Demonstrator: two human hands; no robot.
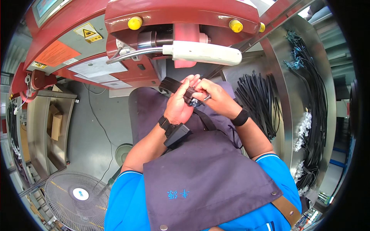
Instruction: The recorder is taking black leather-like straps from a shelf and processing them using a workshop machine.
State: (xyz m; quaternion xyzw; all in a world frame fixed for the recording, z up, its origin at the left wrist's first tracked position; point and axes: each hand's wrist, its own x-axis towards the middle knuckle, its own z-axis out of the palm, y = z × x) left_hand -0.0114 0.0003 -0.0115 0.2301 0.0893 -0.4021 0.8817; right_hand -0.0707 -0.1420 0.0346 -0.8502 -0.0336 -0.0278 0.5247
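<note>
and here we are over the lap, where a looped black strap (169, 83) sits between two hands, just below the front of the red machine (181, 13). the left hand (179, 103) is cupped palm up, fingers only loosely bent, its thumb laid along the strap; the right hand (216, 96) comes in with fingers curled tight, pinching near the strap's shiny end, though exactly what lies under those fingertips is hidden. overhead, the white lamp (208, 53) on its bent metal neck hangs close, so upward room looks tight, with yellow knobs (135, 23) along the machine's lower edge. to the right, a bundle of black strips (256, 102) lies just beside the right forearm, and past it rises the edge of a steel trough (280, 77) carrying more long strips, so that side is crowded. over to the left it's roomier: a stretch of grey floor (86, 131) crossed by a thin cable, bounded by a metal surface (40, 134) and, nearer the body, the round fan (75, 202).
</note>
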